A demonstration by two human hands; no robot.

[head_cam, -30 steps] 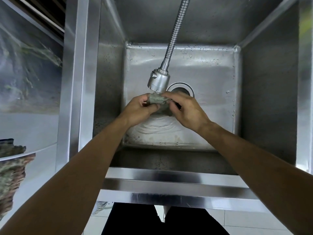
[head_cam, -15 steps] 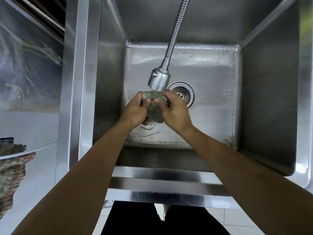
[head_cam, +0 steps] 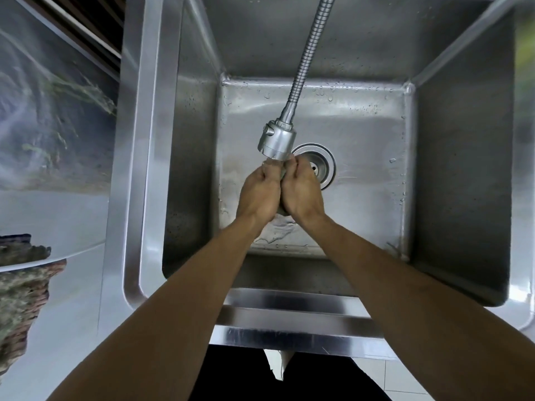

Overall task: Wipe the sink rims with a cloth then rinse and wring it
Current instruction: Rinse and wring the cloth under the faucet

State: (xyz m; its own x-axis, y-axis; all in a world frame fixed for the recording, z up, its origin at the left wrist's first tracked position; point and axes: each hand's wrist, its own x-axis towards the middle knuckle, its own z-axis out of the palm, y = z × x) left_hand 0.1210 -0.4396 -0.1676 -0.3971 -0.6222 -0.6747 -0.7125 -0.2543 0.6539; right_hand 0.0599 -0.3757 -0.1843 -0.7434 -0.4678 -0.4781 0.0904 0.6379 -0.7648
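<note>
My left hand [head_cam: 259, 195] and my right hand [head_cam: 302, 191] are pressed together over the middle of the steel sink [head_cam: 150, 198], both closed around a dark green-grey cloth [head_cam: 282, 210]. Only slivers of the cloth show, between the fingers and under the palms. The hands sit just below the faucet spray head [head_cam: 276, 140], which hangs on a flexible metal hose [head_cam: 307, 56]. Water drips from the cloth onto the sink floor beneath the wrists.
The drain [head_cam: 321, 163] lies just right of my right hand, partly hidden by it. A wide steel rim [head_cam: 289, 322] runs along the front edge. A pale countertop [head_cam: 58, 221] lies to the left, with a rough brown-green object [head_cam: 20, 287] at its near edge.
My hands have closed tighter around the cloth and come palm to palm, so it is now almost hidden. The rippled water on the sink floor has shrunk to a small patch.
</note>
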